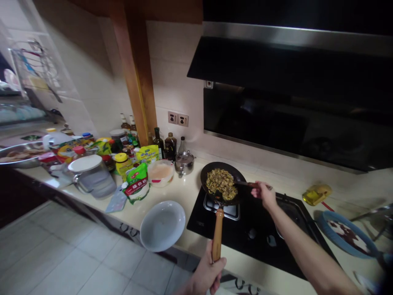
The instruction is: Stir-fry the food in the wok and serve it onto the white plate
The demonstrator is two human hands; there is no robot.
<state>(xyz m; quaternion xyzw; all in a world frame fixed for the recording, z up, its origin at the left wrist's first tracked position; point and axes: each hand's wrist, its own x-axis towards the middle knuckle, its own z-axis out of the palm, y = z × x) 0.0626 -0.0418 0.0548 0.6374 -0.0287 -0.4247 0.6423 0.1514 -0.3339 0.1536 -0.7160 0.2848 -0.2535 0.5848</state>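
Observation:
A dark wok (238, 173) sits over the left burner of the black gas stove (227, 233), tipped slightly toward its handle. Inside lies chopped, yellowish-brown food (221, 184). My left hand (208, 268) is closed around the wok's pale wooden handle (217, 233). Above the stove, my right hand (264, 194) grips a spatula (250, 184) by its brown handle; the blade reaches into the food and is partly hidden. To the left of the stove, an empty white bowl (162, 225) rests at the counter's front edge.
Left on the counter stand a water jug (95, 178), a green-and-white bag (137, 184), a tub (160, 174), a glass pot (184, 163) and several bottles. Right of the stove are an oil container (316, 194) and a blue-rimmed dish (367, 237). A range hood (291, 61) hangs above.

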